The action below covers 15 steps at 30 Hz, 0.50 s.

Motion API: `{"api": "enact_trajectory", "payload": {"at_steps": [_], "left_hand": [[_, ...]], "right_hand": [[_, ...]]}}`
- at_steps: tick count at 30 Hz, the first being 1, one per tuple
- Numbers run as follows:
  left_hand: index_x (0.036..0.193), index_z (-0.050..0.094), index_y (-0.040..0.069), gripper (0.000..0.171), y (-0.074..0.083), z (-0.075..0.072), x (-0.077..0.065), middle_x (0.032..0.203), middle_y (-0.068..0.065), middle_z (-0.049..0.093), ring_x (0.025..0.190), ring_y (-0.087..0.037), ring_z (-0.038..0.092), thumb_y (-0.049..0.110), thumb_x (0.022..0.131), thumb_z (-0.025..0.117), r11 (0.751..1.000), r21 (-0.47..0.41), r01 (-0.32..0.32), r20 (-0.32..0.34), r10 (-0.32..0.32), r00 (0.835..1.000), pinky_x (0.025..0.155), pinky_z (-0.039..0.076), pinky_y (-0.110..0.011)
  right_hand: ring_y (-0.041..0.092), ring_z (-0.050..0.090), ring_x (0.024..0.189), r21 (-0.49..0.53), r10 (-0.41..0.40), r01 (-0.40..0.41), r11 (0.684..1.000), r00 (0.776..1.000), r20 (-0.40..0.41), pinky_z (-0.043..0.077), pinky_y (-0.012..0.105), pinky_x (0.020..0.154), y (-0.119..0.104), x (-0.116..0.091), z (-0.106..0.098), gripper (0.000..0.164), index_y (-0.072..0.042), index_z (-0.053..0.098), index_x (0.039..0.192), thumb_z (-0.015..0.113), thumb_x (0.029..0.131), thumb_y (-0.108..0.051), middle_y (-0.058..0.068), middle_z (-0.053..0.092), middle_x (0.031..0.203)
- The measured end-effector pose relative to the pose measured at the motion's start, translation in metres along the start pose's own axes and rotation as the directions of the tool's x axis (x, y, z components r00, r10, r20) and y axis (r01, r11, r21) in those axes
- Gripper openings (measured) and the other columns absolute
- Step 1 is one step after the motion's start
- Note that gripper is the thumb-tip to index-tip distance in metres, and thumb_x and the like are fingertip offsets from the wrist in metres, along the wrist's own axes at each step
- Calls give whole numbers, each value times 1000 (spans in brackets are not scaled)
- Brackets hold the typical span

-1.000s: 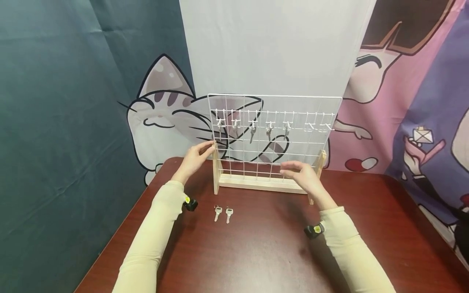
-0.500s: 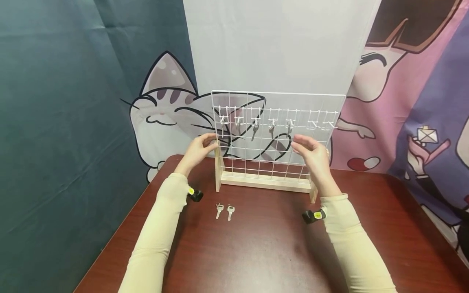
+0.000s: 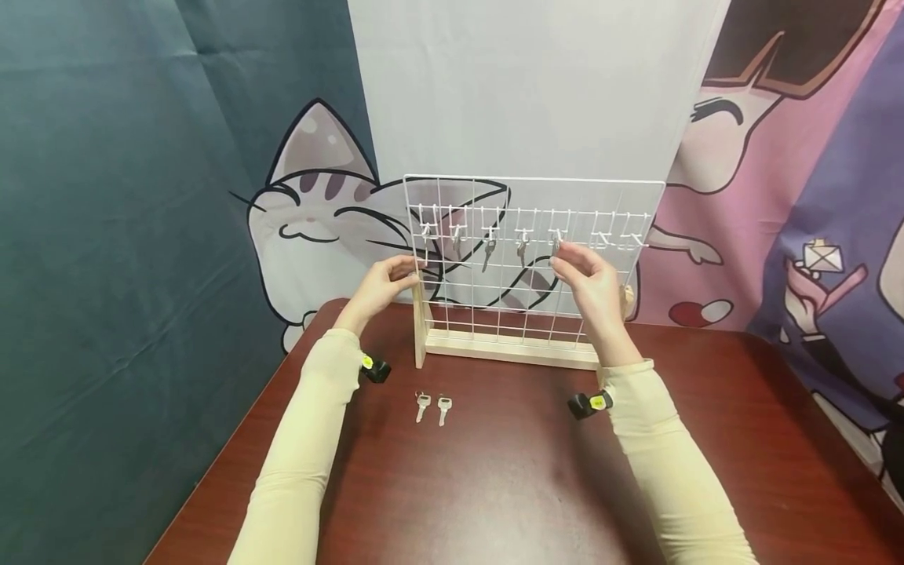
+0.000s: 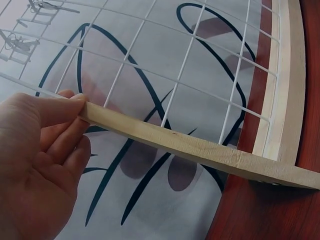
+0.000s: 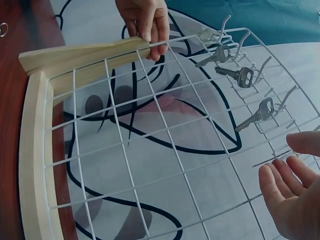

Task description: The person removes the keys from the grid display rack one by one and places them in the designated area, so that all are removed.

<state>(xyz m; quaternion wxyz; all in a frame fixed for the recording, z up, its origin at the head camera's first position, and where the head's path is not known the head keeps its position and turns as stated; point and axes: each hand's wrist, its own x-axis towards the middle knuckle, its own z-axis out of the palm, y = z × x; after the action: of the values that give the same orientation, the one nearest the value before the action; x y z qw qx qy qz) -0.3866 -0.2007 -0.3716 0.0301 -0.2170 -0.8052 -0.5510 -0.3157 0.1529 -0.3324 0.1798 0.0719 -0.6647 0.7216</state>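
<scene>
A white wire grid rack (image 3: pixel 523 314) stands upright in a wooden base. My left hand (image 3: pixel 381 290) pinches the top of the rack's left wooden post (image 4: pixel 170 140) between thumb and fingers. Several keys (image 5: pixel 257 115) hang from white hooks along the upper grid. My right hand (image 3: pixel 589 286) is raised at the rightmost hanging key (image 3: pixel 556 242), fingers bent toward it. In the right wrist view its thumb and fingers stand apart near that key, which shows only edge-on; whether they touch it I cannot tell.
Two loose keys (image 3: pixel 423 407) lie side by side on the reddish-brown table (image 3: pixel 494 486), in front of the rack. Two white hooks (image 3: pixel 601 240) at the grid's right carry no key. A printed cloth backdrop (image 3: pixel 537 94) hangs close behind.
My right hand has risen from low in front of the grid up to the rightmost hanging key. The left hand stays at the left post. The loose keys have not moved.
</scene>
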Motion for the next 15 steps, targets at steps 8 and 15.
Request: {"api": "enact_trajectory", "payload": {"at_steps": [8, 15], "left_hand": [[136, 59, -1, 39, -7, 4, -4, 136, -20, 61, 129, -31, 56, 8, 99, 65, 1000, 29, -8, -28, 9, 1000, 109, 44, -44], [137, 59, 0, 40, -8, 5, -4, 137, -19, 61, 130, -30, 56, 11, 99, 65, 1000, 25, -14, -42, 15, 999, 110, 43, -46]], "right_hand": [[8, 67, 94, -48, -6, 6, 999, 1000, 11, 55, 22, 90, 4, 2, 2, 41, 9, 60, 131, 70, 94, -6, 12, 68, 115], [9, 68, 94, -46, -14, 14, 999, 1000, 2, 56, 22, 88, 3, 5, -1, 39, 9, 62, 126, 72, 94, -9, 6, 71, 111]]}}
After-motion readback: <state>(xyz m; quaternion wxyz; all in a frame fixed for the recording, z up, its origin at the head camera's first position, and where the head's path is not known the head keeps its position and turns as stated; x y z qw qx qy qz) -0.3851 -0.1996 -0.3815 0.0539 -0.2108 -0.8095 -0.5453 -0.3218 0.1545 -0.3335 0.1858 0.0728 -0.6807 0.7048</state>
